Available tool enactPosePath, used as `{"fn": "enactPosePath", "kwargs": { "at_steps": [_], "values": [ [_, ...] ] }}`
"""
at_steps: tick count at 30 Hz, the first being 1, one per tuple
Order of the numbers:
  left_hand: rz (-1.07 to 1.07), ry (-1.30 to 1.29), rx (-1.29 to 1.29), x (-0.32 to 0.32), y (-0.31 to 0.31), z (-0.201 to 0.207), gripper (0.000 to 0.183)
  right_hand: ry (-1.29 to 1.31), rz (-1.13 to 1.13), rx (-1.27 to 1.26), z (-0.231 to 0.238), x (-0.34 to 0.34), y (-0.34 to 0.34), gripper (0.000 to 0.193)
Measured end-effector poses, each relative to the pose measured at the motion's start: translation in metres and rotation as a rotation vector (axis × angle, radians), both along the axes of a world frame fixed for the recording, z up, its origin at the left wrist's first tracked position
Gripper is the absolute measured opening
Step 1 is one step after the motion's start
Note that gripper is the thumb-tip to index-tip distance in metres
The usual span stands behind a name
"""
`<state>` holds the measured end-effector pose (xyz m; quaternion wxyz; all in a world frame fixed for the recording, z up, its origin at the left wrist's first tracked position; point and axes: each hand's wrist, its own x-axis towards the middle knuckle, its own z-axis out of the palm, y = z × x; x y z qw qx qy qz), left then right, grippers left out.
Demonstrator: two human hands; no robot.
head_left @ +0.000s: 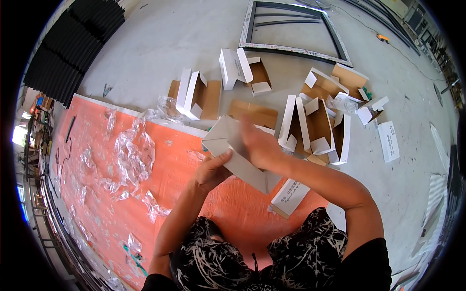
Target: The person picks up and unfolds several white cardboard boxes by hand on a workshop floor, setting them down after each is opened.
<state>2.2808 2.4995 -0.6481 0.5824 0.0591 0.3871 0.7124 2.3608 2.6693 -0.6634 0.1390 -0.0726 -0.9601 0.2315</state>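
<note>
A long white cardboard box is held up in front of me, tilted, with a flap at its far end. My left hand grips its near left side, thumb on top and the other fingers mostly hidden underneath. Over the box's right side lies my right hand, its fingers smeared by motion close to the flap. Whether those fingers grip the cardboard cannot be made out. Just below, another white box with printing rests on the orange sheet.
Opened white boxes with brown insides lie on the grey floor ahead and right. Crumpled clear plastic litters the orange sheet. A dark rectangular frame lies farther off. Black stacked profiles stand far left.
</note>
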Motion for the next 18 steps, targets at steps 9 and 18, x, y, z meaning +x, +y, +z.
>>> {"fn": "enactPosePath", "kwargs": {
  "at_steps": [9,18],
  "values": [
    [-0.12,0.142,-0.047,-0.016,-0.015,-0.012,0.069,-0.538,0.16,-0.947,0.002,0.014,0.063,0.029],
    [0.161,0.111,-0.142,-0.035,-0.024,-0.032,0.063,-0.476,0.036,-1.913,0.008,0.024,0.029,0.033]
  ]
}}
